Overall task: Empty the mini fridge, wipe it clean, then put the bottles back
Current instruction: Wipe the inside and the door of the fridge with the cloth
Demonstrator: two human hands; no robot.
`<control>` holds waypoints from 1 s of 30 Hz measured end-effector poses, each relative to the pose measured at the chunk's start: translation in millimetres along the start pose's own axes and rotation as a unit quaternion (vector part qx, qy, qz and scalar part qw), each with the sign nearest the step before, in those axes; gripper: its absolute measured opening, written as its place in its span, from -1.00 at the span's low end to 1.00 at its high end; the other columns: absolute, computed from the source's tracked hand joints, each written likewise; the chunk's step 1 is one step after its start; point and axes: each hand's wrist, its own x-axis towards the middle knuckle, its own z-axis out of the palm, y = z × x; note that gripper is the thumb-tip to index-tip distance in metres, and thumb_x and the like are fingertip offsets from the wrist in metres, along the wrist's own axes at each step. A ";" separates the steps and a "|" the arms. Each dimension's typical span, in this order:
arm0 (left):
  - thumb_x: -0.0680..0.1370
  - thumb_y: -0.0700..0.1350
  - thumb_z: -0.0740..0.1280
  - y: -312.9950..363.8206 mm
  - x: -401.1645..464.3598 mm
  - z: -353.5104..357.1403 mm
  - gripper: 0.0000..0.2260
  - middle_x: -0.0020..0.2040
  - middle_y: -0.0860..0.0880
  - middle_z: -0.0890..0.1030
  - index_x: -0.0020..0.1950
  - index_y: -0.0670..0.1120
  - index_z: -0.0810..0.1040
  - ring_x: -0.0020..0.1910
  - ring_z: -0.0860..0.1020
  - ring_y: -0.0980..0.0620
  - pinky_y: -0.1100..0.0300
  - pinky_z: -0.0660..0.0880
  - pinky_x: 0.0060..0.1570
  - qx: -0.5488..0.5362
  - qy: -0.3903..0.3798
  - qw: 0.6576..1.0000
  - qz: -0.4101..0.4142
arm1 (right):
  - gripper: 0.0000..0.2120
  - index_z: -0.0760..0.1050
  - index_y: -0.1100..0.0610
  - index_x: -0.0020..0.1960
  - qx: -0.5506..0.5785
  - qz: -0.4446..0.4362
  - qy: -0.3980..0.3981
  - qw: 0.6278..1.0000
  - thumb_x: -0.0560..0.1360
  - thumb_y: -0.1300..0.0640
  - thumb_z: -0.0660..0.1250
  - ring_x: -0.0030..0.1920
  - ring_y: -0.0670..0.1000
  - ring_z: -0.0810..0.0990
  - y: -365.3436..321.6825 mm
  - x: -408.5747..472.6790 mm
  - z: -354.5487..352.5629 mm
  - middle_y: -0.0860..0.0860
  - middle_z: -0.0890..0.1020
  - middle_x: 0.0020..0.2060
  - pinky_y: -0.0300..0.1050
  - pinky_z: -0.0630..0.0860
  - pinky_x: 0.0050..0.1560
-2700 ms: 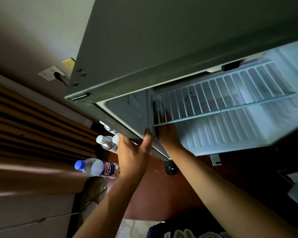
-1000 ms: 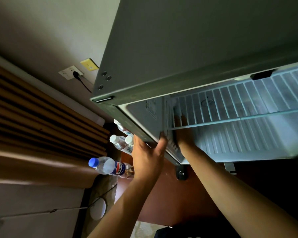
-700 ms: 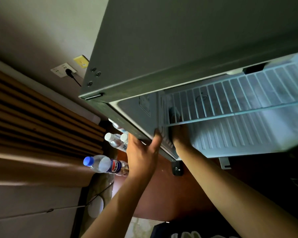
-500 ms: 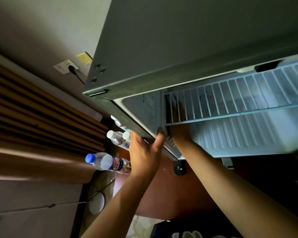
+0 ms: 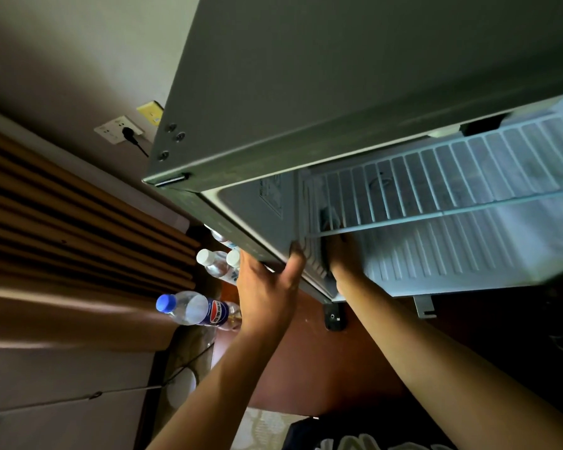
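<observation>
The grey mini fridge (image 5: 306,92) stands open, its lit interior bare of bottles, with a white wire shelf (image 5: 436,177) across it. My left hand (image 5: 267,287) grips the front edge of the fridge's left wall, thumb on the rim. My right hand (image 5: 342,254) reaches inside just under the shelf's left end and presses a dark cloth (image 5: 329,217) against the inner left wall; its fingers are mostly hidden. Left of the fridge, a blue-capped bottle (image 5: 192,308) lies on its side. White-capped bottles (image 5: 216,261) stand just behind it.
A wall socket with a black plug (image 5: 121,131) sits on the wall behind the fridge. A brown slatted panel (image 5: 62,222) runs along the left. A thin cable (image 5: 189,365) trails over the floor below the bottles. The fridge's foot bracket (image 5: 333,316) juts out below.
My right hand has shifted slightly up and down along the inner left wall under the shelf. My left hand keeps its grip on the fridge's edge. The bottles have not moved.
</observation>
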 end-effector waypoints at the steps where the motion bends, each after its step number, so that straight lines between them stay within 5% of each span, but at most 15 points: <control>1: 0.51 0.11 0.29 -0.7 0.8 -0.4 -0.52 0.11 0.00 0.56 0.26 -0.21 0.56 0.07 0.56 -0.02 0.23 0.44 -0.03 0.041 -0.017 0.999 0.004 | -0.65 0.53 0.15 0.24 0.026 -0.006 0.003 1.000 0.65 -0.03 0.12 0.08 0.08 0.60 -2.1 -0.1 0.5 0.05 0.63 0.00 -0.19 0.53 -0.10; 3: 0.51 0.01 0.37 -8.2 2.1 -2.9 -0.68 0.02 -0.02 0.59 0.14 -0.19 0.60 -0.01 0.57 0.00 0.18 0.45 -0.09 0.021 -0.012 1.000 -0.010 | -0.74 0.51 0.10 0.18 0.062 -0.044 0.001 0.997 0.66 0.00 0.14 -0.01 -0.03 0.61 -7.7 -1.8 2.5 -0.02 0.62 -0.07 -0.37 0.49 -0.23; 6: 0.44 0.02 0.40 1.3 1.3 -4.4 -0.66 -0.09 -0.14 0.63 0.03 -0.23 0.58 -0.07 0.62 -0.10 0.07 0.52 -0.07 -0.032 0.016 0.999 -0.012 | -0.81 0.41 0.00 0.26 0.015 -0.115 -0.033 0.993 0.66 0.09 0.16 -0.02 -0.25 0.55 -20.1 -10.4 4.4 -0.17 0.55 -0.02 -0.47 0.45 -0.05; 9: 0.43 0.03 0.38 1.1 1.1 -3.7 -0.66 -0.06 -0.12 0.63 0.03 -0.22 0.60 -0.02 0.62 -0.08 0.10 0.52 -0.05 -0.024 0.012 1.000 0.006 | -0.69 0.40 0.17 0.36 -0.058 -0.120 -0.082 0.988 0.63 0.20 0.21 0.24 -0.11 0.52 -22.0 -11.0 4.9 0.03 0.55 0.21 -0.42 0.38 0.15; 12: 0.43 0.03 0.35 -2.1 1.9 -3.6 -0.65 -0.03 -0.10 0.62 0.06 -0.21 0.61 0.01 0.61 -0.09 0.10 0.52 -0.04 -0.012 -0.006 1.000 0.012 | -0.86 0.40 0.08 0.18 0.028 -0.131 -0.062 0.989 0.65 0.21 0.16 -0.07 -0.48 0.51 -22.7 -3.0 6.3 -0.17 0.50 -0.09 -0.62 0.35 -0.11; 14: 0.42 0.04 0.35 -1.0 1.8 -3.5 -0.66 -0.08 -0.13 0.63 0.01 -0.21 0.60 -0.05 0.61 -0.13 0.03 0.53 -0.06 -0.025 0.007 1.000 0.001 | -0.84 0.40 0.10 0.21 0.037 -0.112 -0.070 0.990 0.67 0.16 0.11 0.09 -0.23 0.57 -25.0 3.1 6.9 -0.07 0.54 -0.08 -0.50 0.45 -0.05; 16: 0.41 0.04 0.36 0.4 0.9 -3.6 -0.66 -0.13 -0.16 0.62 -0.02 -0.22 0.58 -0.10 0.60 -0.15 -0.02 0.53 -0.09 -0.033 0.014 0.999 -0.009 | -0.69 0.33 0.07 0.40 0.019 -0.091 -0.100 0.991 0.68 0.05 0.09 0.28 0.07 0.50 -20.3 11.0 7.1 0.08 0.54 0.20 -0.16 0.48 0.22; 19: 0.42 0.04 0.36 0.9 0.0 -3.8 -0.68 -0.13 -0.14 0.64 -0.03 -0.19 0.59 -0.09 0.62 -0.12 -0.02 0.53 -0.07 -0.036 0.014 0.999 -0.006 | -0.55 0.19 0.01 0.52 0.016 -0.041 -0.098 0.994 0.67 -0.07 0.07 0.32 0.11 0.47 -12.4 12.0 5.4 0.10 0.47 0.34 0.02 0.42 0.30; 21: 0.42 0.05 0.36 0.8 0.6 -2.9 -0.69 -0.11 -0.13 0.63 -0.02 -0.18 0.61 -0.08 0.62 -0.11 -0.03 0.53 -0.05 -0.026 0.009 1.000 -0.009 | -0.63 0.39 0.05 0.40 0.051 -0.002 -0.068 0.996 0.65 -0.05 0.13 0.25 0.12 0.53 -4.9 9.5 3.7 0.09 0.57 0.22 0.09 0.46 0.29; 25: 0.42 0.03 0.37 3.3 0.6 -2.0 -0.73 -0.11 -0.14 0.63 -0.05 -0.16 0.59 -0.08 0.62 -0.11 0.00 0.53 -0.04 -0.043 0.022 0.999 -0.009 | -0.83 0.54 -0.01 0.02 0.151 -0.004 -0.016 0.988 0.65 0.07 0.17 0.08 0.05 0.62 -7.3 0.1 3.3 0.05 0.65 -0.02 -0.02 0.56 0.14; 30: 0.43 -0.01 0.36 0.1 1.7 -3.4 -0.77 -0.20 -0.15 0.59 -0.12 -0.18 0.57 -0.18 0.59 -0.13 0.02 0.51 -0.16 -0.033 -0.007 0.999 0.006 | -0.77 0.44 0.18 0.26 0.090 -0.133 -0.050 0.986 0.66 0.15 0.14 0.10 -0.08 0.59 -30.9 -12.1 10.5 0.07 0.60 0.06 -0.18 0.51 0.16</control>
